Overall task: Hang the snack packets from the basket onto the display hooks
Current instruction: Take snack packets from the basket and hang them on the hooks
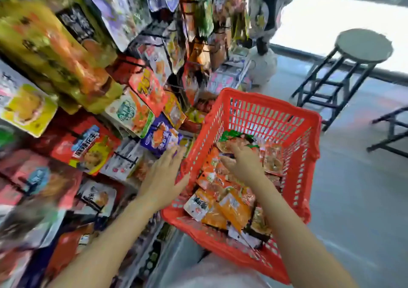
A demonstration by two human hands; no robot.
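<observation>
— Where are my hands?
— My right hand is down in the red plastic mesh basket, fingers curled onto the orange foil snack packets; whether it grips one, I cannot tell.
— And my left hand?
— Open, fingers straight, beside the basket's wall.

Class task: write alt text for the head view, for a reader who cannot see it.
A person's right hand reaches into a red basket of orange snack packets. The left hand, fingers straight, is at the basket's left wall, beside hooks crowded with hanging packets.
</observation>
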